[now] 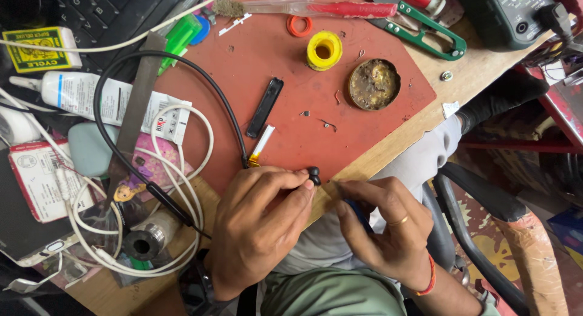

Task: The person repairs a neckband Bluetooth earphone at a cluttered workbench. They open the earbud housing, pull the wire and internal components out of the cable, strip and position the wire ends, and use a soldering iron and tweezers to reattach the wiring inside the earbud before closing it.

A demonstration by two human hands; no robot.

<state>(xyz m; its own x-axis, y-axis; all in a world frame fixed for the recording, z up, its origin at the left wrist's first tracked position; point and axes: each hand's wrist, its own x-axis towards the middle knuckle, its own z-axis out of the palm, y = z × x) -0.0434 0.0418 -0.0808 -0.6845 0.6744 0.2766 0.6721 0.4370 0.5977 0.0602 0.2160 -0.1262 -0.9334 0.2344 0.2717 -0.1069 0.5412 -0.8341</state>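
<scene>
- Left hand: fingers pinched shut on a black earbud at the near edge of the red mat.
- Right hand: fingers curled tight round a small blue tool, just right of the earbud and nearer to it.
- Earbud's black cable runs far-left.
- Worktop crowded: yellow spool, flux tin.

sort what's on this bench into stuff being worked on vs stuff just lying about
In hand:
left hand pinching small black earbud
thin black cable
right hand gripping blue tool

Lying about:
yellow solder reel
round flux tin
green-handled snips
white glue tube
</scene>
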